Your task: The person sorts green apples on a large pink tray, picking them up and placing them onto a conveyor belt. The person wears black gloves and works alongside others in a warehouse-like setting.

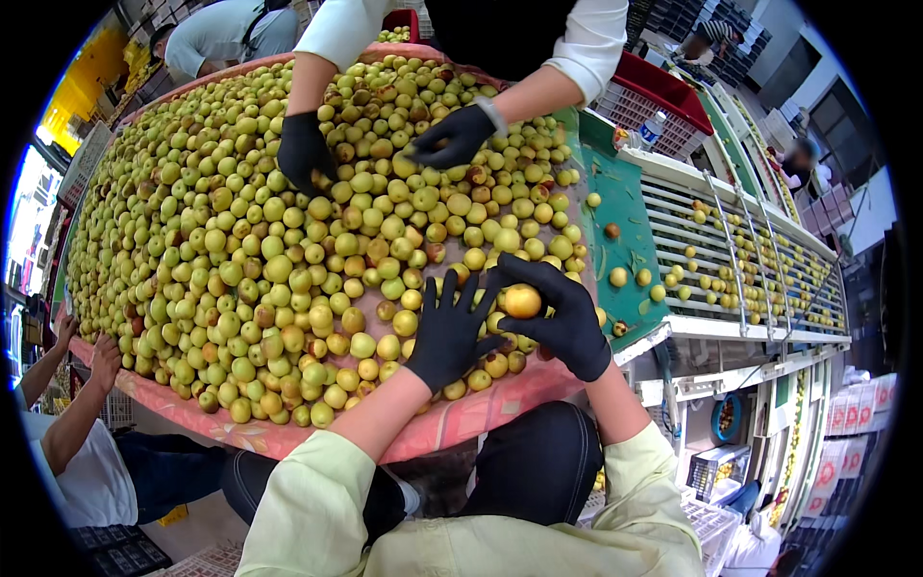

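Observation:
A broad heap of small yellow-green fruits (pixel 238 238), which look like jujubes, covers a table lined with pink patterned cloth (pixel 288 438). My left hand (pixel 453 330), in a black glove, lies palm down over the fruits near the front edge, fingers spread and holding nothing I can see. Just right of it, my right hand (pixel 566 310), also black-gloved, curls thumb and fingers around one orange-yellow fruit (pixel 522 301). Several loose fruits (pixel 497 365) lie beneath and between my hands.
Across the table, another person's two black-gloved hands (pixel 454 137) work in the heap. A green chute (pixel 620 238) leads right to a roller conveyor (pixel 710 252) carrying fruits. Behind it stand a red-lined crate (pixel 660 94) and a bottle (pixel 652 130). Someone's bare hands (pixel 106 357) rest at the left edge.

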`<state>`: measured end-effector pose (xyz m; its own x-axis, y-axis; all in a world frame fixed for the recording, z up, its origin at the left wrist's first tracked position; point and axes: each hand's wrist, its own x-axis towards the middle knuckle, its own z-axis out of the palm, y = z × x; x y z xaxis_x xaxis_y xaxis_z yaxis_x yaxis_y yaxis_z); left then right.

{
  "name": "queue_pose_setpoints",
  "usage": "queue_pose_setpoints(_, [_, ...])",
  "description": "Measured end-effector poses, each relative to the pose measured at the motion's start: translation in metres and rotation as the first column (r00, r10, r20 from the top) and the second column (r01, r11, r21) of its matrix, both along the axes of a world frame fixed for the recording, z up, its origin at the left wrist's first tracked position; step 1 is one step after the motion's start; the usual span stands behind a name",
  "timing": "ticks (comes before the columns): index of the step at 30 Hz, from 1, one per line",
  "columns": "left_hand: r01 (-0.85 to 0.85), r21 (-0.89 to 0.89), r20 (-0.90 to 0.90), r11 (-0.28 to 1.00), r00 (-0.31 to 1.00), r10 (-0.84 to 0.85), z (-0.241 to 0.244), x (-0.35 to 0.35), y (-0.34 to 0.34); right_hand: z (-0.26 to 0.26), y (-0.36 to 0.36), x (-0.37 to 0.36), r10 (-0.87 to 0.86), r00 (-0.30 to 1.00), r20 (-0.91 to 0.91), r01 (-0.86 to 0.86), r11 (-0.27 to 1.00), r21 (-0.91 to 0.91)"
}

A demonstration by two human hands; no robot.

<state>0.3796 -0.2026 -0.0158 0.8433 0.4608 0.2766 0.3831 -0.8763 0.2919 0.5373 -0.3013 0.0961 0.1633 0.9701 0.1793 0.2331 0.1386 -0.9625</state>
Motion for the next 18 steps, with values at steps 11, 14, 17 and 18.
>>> queue_pose_setpoints(11, [0.198, -0.112, -0.165, 0.974, 0.962, -0.215, 0.018, -0.083, -0.020, -0.005, -0.019, -0.010, 0.140, 0.288, -0.947, -0.427, 0.904, 0.004])
queue_pose_setpoints(14, [0.191, -0.132, -0.164, 0.973, 0.964, -0.211, 0.020, -0.097, -0.020, 0.016, -0.016, -0.023, -0.090, 0.389, -0.917, -0.312, 0.924, -0.222])
queue_pose_setpoints(17, [0.196, -0.168, -0.161, 0.966, 0.962, -0.223, 0.024, -0.107, -0.019, -0.010, -0.017, -0.007, -0.101, 0.469, -0.877, -0.276, 0.927, -0.254])
queue_pose_setpoints(18, [0.215, -0.220, -0.164, 0.952, 0.953, -0.253, 0.030, -0.115, -0.016, -0.027, -0.020, 0.010, -0.090, 0.563, -0.821, -0.223, 0.941, -0.256])
